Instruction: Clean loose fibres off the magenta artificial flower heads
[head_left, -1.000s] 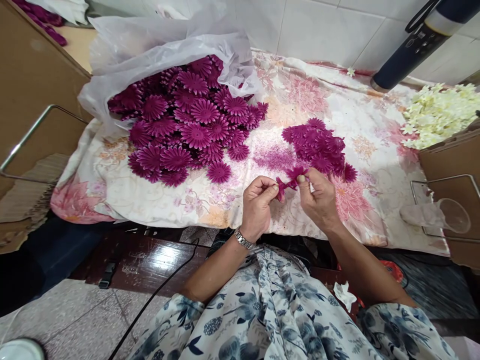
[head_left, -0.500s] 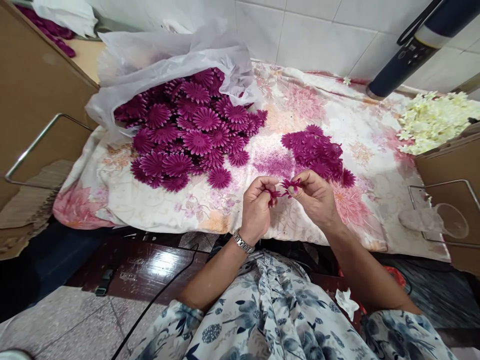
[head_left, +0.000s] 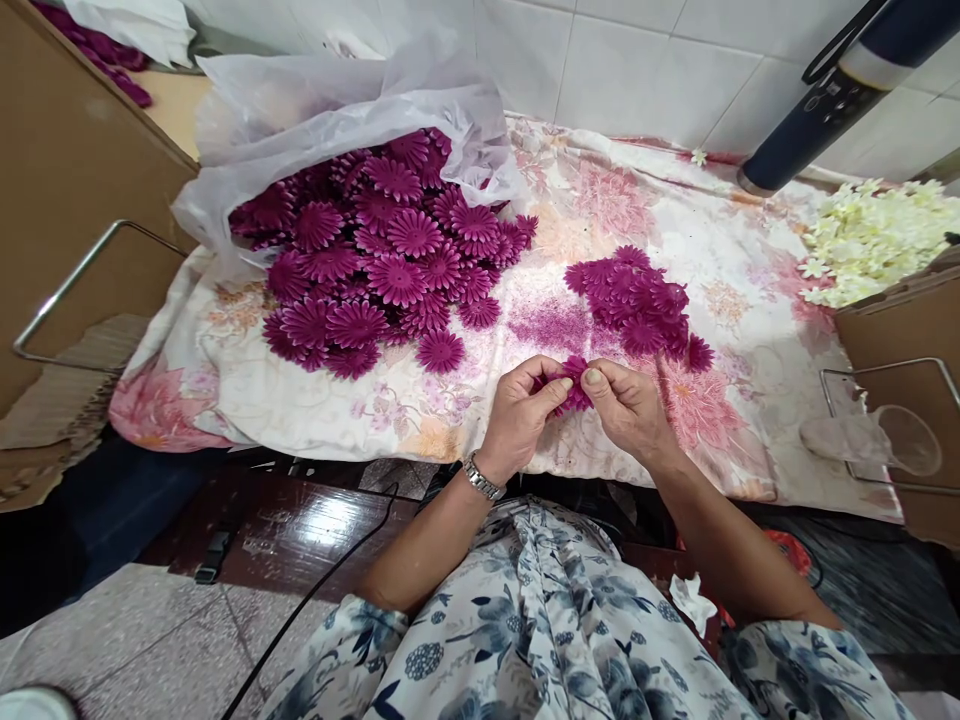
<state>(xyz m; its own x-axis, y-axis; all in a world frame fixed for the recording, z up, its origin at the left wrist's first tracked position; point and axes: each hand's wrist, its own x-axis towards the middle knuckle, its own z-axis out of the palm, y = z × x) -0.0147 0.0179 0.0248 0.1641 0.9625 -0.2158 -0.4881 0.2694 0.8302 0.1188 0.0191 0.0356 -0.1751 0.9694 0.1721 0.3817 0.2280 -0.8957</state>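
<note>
Between both hands is a purple artificial flower (head_left: 575, 384), its petals spread and partly covered by the fingers. My left hand (head_left: 523, 412) pinches its left side, thumb on top, with a metal-band watch (head_left: 484, 478) at the wrist. On the right side my right hand (head_left: 628, 408) pinches the same flower between thumb and forefinger. Just beyond the hands lies a smaller pile of purple flower pieces (head_left: 637, 305). To the left spreads a large heap of round purple flower heads (head_left: 397, 280), spilling from a clear plastic bag (head_left: 315, 125).
A floral cloth (head_left: 420, 415) covers the table, with purple specks (head_left: 551, 325) near the middle. Cardboard boxes (head_left: 90, 130) with wire handles flank it. Pale yellow blossoms (head_left: 874, 240) and a clear plastic cup (head_left: 907, 440) are at right. A dark blue cylinder (head_left: 814, 125) leans at the back.
The hands have come together. Two separate purple pieces, one in each hand, now appear as one flower between the fingertips. The piles look the same.
</note>
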